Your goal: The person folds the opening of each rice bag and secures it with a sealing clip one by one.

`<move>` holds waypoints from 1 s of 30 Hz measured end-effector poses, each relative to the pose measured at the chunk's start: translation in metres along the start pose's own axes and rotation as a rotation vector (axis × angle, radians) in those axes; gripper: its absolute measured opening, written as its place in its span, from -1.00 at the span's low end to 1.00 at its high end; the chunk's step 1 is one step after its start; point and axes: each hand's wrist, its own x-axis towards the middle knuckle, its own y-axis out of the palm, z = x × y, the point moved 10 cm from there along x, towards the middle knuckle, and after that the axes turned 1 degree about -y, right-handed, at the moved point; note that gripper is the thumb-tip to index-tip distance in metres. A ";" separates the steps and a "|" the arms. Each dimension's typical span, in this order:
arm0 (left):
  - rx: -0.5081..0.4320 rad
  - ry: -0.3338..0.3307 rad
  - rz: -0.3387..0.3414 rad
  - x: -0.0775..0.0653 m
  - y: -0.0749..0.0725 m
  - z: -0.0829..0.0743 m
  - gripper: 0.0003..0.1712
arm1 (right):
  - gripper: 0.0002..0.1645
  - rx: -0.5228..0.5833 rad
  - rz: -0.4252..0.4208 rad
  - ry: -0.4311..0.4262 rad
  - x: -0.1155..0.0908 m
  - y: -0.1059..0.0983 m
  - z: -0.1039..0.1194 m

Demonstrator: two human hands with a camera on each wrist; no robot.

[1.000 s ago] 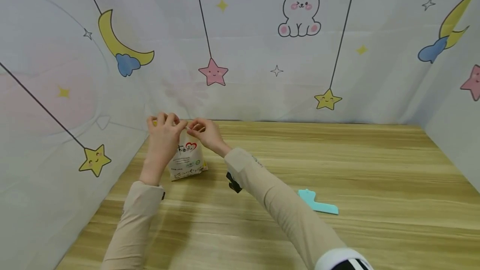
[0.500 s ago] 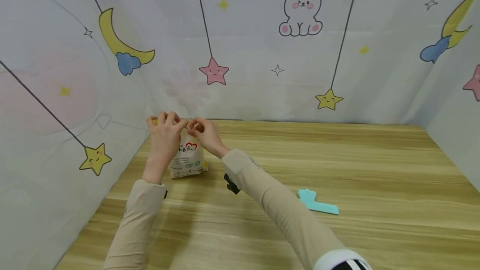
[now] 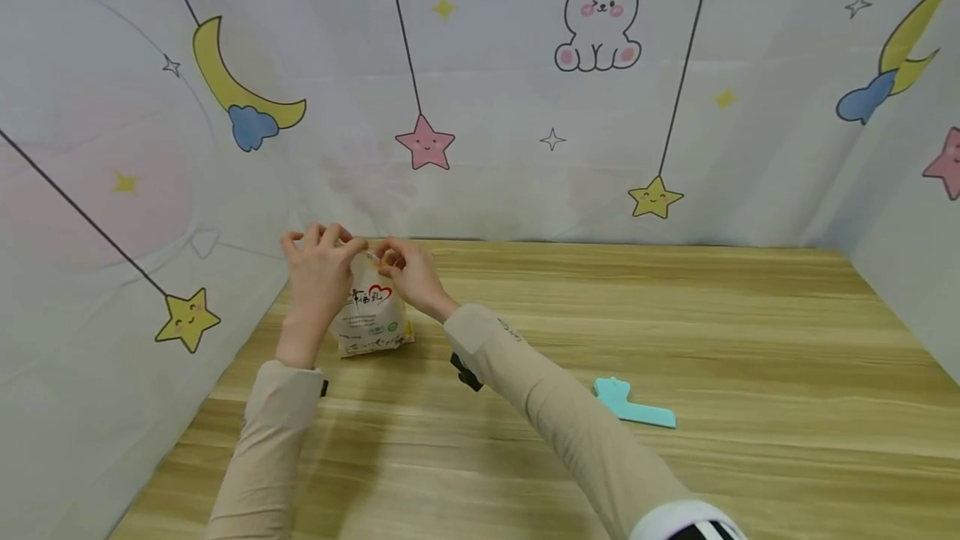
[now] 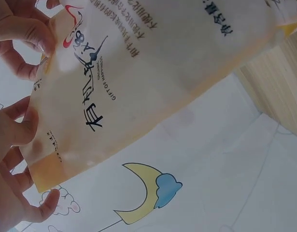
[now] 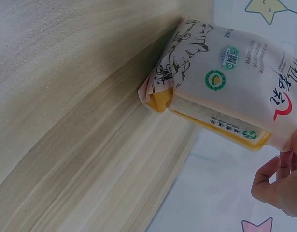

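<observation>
A pale paper-like food bag [image 3: 369, 317] with dark Chinese lettering, a red heart-shaped mark and yellow sides stands on the table at the left. Its top edge is pinched at two places: my left hand [image 3: 318, 286] holds the left part, my right hand [image 3: 417, 277] the right corner. In the left wrist view, the left hand [image 4: 13, 140] has thumb and fingers on the upper edge of the bag [image 4: 124, 92]. From the right wrist view, the right hand [image 5: 283, 186] grips the bag's [image 5: 240, 82] top corner; its base rests on the wood. The contents are hidden.
A turquoise bag clip [image 3: 633, 407] lies on the wooden table [image 3: 750, 340] right of my right forearm. White cloth walls [image 3: 510, 182] printed with stars, moons and a rabbit surround the table at the back and sides. A black wrist device [image 3: 467, 372] sits under the right sleeve.
My left hand has shifted slightly left, and the gap between the hands is a little wider. More of the bag's top shows between them. The clip stays where it was.
</observation>
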 end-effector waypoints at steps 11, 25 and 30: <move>-0.036 0.010 -0.049 0.001 -0.007 0.001 -0.65 | -0.86 0.008 0.005 -0.047 -0.003 0.001 0.001; -0.096 -0.026 -0.091 0.001 -0.011 0.009 -0.73 | -0.79 -0.181 0.000 -0.160 -0.004 0.006 0.007; -0.087 -0.032 -0.091 0.001 -0.011 0.010 -0.70 | -0.76 -0.184 -0.006 -0.201 -0.006 0.005 0.008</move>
